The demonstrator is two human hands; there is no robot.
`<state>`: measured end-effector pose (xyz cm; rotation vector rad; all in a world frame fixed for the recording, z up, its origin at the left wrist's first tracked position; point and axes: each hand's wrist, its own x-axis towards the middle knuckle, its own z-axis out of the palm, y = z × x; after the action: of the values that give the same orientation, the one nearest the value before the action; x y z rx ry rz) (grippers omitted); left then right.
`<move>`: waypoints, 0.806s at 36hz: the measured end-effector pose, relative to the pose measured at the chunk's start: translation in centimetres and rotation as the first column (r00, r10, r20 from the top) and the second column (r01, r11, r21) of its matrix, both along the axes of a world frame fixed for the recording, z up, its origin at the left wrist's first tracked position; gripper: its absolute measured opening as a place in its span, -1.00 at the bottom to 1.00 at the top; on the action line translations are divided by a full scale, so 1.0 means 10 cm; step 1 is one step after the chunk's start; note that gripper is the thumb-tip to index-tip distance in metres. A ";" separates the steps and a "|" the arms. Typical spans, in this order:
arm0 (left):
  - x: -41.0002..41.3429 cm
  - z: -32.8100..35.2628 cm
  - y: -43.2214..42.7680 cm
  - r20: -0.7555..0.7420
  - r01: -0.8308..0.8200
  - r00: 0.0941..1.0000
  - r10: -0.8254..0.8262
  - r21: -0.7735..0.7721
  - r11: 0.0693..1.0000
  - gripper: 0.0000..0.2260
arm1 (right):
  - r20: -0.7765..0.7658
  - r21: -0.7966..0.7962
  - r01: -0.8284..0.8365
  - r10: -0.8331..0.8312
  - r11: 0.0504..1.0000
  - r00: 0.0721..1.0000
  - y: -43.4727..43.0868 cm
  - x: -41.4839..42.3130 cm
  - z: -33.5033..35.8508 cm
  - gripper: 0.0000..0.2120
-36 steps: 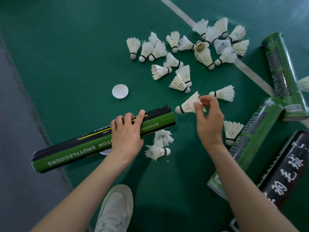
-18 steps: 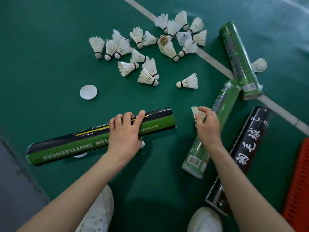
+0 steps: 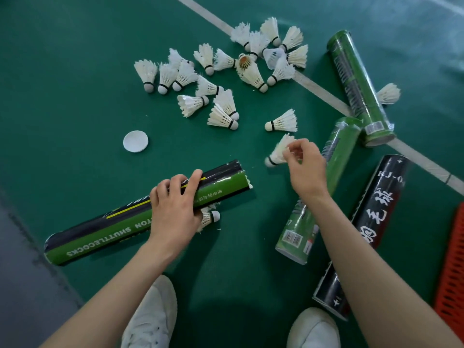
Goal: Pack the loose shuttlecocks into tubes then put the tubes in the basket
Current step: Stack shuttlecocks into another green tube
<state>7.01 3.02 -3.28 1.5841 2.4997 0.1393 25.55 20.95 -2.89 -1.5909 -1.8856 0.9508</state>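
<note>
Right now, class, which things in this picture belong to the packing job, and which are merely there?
Job: left hand gripping the open tube; right hand pinching a shuttlecock; loose shuttlecocks; spare tubes; orange basket; white lid.
Merely there: white shoes; court line.

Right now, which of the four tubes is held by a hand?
The black-and-green tube lettered SHUTTLECOCKS, nearest the left edge: the left hand grips it, while the right hand pinches a shuttlecock.
</note>
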 end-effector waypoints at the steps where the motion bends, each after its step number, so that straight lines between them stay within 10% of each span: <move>1: -0.02 -0.02 -0.01 -0.004 -0.010 1.000 0.010 0.021 1.000 -0.26 | -0.170 -0.073 0.032 -0.043 0.997 0.984 -0.05 -0.03 0.08 -0.98; 5: -0.10 -0.03 -0.01 -0.012 -0.032 0.999 0.034 0.089 0.995 -0.27 | -0.444 -0.245 -0.069 -0.049 0.967 0.895 -0.26 -0.11 0.27 -0.95; 22: -0.19 0.06 0.13 -0.006 -0.071 0.997 0.072 0.142 0.987 -0.31 | -0.460 -0.264 -0.335 0.187 0.905 0.868 -0.66 -0.73 0.22 -0.57; 29: -0.26 0.10 0.33 0.042 -0.109 0.993 0.106 0.064 0.992 -0.33 | -0.255 -0.221 -0.068 0.009 0.973 0.967 0.05 -0.68 0.03 -0.80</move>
<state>4.38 6.36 -2.30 1.4556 2.5760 0.2677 18.74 21.46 -2.63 -1.4780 -1.6847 1.3607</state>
